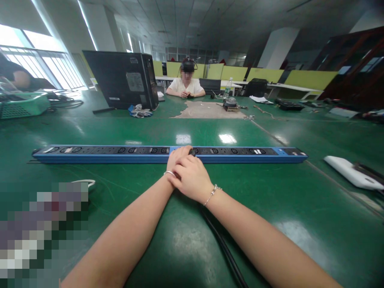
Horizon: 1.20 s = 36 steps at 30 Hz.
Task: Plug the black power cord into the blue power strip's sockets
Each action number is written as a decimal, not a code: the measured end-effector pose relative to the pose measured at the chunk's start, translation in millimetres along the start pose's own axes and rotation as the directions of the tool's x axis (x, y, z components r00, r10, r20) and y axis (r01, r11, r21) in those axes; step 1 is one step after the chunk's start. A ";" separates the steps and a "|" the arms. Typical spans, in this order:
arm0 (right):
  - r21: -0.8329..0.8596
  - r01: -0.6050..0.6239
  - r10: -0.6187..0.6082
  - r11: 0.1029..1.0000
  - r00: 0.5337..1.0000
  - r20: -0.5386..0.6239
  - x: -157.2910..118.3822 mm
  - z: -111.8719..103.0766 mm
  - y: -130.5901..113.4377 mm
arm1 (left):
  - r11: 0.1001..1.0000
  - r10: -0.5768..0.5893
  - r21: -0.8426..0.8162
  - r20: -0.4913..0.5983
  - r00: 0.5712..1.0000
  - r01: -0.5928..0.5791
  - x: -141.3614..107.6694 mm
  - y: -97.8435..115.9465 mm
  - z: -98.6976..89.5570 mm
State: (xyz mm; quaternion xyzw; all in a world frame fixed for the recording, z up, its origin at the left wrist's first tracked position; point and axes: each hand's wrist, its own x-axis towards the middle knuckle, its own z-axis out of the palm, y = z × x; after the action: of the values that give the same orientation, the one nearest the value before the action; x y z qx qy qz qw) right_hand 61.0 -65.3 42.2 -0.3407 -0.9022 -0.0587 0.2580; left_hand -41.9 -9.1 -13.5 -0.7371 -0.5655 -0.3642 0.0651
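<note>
A long blue power strip with a black face and rows of sockets lies crosswise on the green table. My left hand is closed over its middle, with the fingertips bent to the far side and partly hidden. Overlapping it from the right, my right hand has its fingers curled round a black plug, which shows only in part at the strip's face. How far the plug sits in a socket is hidden. A thick black cable runs from beneath my right hand toward the bottom edge.
Behind the strip stand a black computer case and gloves. A green basket is at far left, a white device at right. Across the table sits a person. A blurred-out object lies front left.
</note>
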 end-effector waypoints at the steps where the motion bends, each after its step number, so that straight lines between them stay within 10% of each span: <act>1: -0.034 0.005 -0.004 0.999 0.999 0.040 0.9 0.3 -7.2 | 1.000 0.005 0.011 -0.039 0.999 -0.005 -1.2 -0.3 -0.1; 17: -0.127 -0.055 0.084 0.990 0.969 0.234 -5.4 -8.5 -33.5 | 0.954 -0.100 -0.286 -0.013 0.995 0.092 8.5 -2.6 -16.6; 21: -0.088 0.040 -0.029 0.995 0.992 0.122 -10.4 -5.8 -26.8 | 0.931 -0.157 -0.339 -0.033 0.987 0.137 13.6 -9.4 -21.1; 28: 0.017 -0.215 0.209 0.976 0.922 -0.327 -1.8 -11.8 48.1 | 0.985 -0.101 -0.149 -0.064 0.993 0.091 23.1 -39.8 -46.7; 36: 0.052 -0.503 0.500 0.863 0.832 -0.241 -17.8 31.4 130.4 | 0.934 -0.280 -0.195 0.123 0.952 0.300 19.1 -52.3 -54.9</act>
State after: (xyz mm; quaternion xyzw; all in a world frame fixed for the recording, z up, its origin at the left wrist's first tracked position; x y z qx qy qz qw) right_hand 143.1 32.4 -2.9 -0.5569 -0.7418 -0.0371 0.3718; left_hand -111.6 -3.6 21.5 -0.6646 -0.6286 -0.3928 -0.0945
